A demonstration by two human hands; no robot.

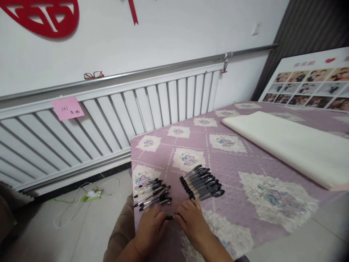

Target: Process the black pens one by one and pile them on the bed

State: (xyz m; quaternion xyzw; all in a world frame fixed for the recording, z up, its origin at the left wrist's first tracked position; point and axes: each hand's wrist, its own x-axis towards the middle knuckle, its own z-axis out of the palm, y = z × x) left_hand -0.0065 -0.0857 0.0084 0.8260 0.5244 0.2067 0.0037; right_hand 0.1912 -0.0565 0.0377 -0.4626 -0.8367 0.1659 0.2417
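Note:
Between my two hands, near the front edge of the bed-like surface, is a black pen (169, 217), mostly covered by fingers. My left hand (149, 227) is closed around its left end, and my right hand (192, 221) grips the right end. Just beyond my left hand lies a loose group of clear-barrelled pens (152, 193) with black parts, pointing various ways. A neat row of capped pens (201, 182) lies side by side beyond my right hand, their black caps toward the right. Whether the held pen has its cap fully on is hidden.
A purple flowered cloth (191, 142) covers the surface. On its right lies a folded cream sheet (286, 142), with a photo board (308, 83) behind. A white radiator (152, 105) runs along the wall, bearing a pink note (68, 108). A power strip (93, 194) sits on the floor.

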